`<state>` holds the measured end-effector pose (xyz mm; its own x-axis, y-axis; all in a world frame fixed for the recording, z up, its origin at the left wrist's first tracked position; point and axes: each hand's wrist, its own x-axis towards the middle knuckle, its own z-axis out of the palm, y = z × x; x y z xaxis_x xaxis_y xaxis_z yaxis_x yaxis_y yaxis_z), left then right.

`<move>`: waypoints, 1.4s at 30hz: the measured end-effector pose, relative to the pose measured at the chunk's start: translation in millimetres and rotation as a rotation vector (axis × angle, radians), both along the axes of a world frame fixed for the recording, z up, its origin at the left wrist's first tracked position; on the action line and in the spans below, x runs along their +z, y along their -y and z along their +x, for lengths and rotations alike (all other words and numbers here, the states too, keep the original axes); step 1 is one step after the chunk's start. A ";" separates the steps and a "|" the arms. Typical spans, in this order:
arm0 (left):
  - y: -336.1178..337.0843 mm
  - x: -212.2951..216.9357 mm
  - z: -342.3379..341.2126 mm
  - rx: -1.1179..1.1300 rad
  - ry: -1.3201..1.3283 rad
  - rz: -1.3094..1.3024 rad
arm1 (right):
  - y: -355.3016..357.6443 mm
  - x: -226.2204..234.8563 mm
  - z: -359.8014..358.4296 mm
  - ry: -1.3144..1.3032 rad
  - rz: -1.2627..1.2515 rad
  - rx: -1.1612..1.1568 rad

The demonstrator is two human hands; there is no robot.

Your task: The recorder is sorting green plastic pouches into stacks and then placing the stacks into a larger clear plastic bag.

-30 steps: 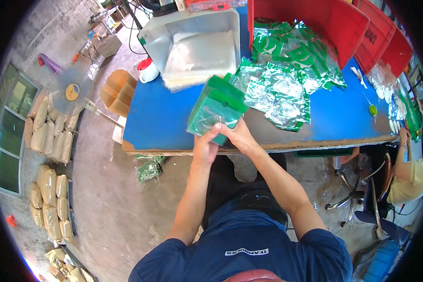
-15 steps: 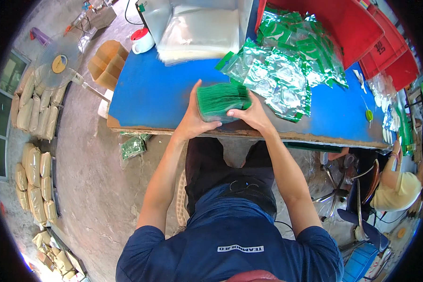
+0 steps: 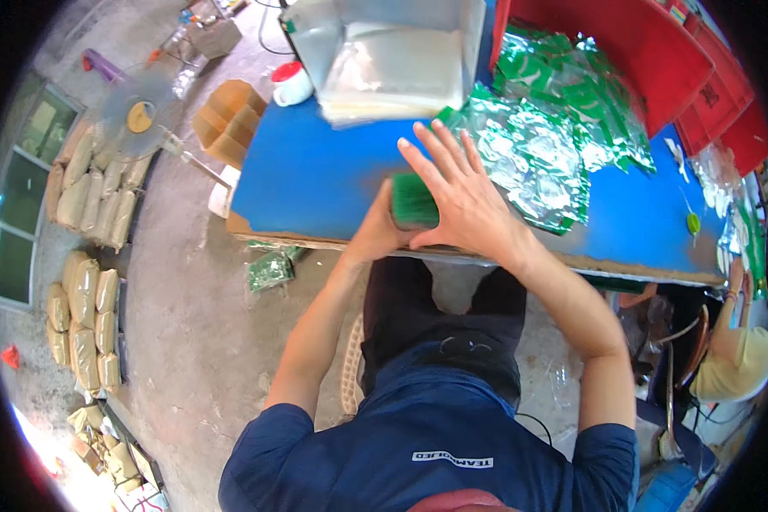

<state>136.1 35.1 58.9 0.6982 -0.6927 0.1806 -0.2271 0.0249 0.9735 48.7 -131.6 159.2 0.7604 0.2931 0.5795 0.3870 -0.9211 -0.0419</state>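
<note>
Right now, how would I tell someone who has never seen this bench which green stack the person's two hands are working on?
Start at the blue tabletop and go to its near edge, straight in front of the seated person. There the left hand and the right hand, fingers spread, clasp a compact squared stack of green packets. Unlike the loose heap of shiny green and silver foil pouches just beyond, it is tightly aligned.
</note>
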 end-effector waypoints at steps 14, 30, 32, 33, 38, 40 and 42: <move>16.8 13.2 -57.8 0.349 -0.555 -0.743 | -5.2 -53.8 -8.5 -0.545 1.122 -0.038; -20.8 214.6 -131.6 -0.187 0.638 -0.097 | 71.0 -131.7 -37.0 -0.453 2.365 0.176; -11.8 220.4 -129.3 -0.401 0.943 -0.152 | 74.5 -130.9 -36.3 -0.453 2.415 0.384; 2.2 216.4 -127.0 -0.260 1.036 -0.262 | 78.2 -153.6 -33.6 -0.457 2.423 0.323; 52.9 223.2 -143.5 0.164 0.743 -0.378 | 68.8 -159.7 -32.7 -0.513 2.351 0.112; 59.3 225.8 -113.0 -0.039 0.826 -0.404 | 75.9 -148.3 -35.0 -0.511 2.392 0.161; 64.4 229.5 -103.7 -0.362 0.748 -0.354 | 70.5 -126.2 -43.2 -0.555 2.443 0.218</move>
<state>32.3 -29.3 288.4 0.0629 -0.6651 0.7441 -0.7177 0.4879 0.4968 5.4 -202.1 33.0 0.9452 -0.1878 -0.2671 0.0250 0.8572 -0.5143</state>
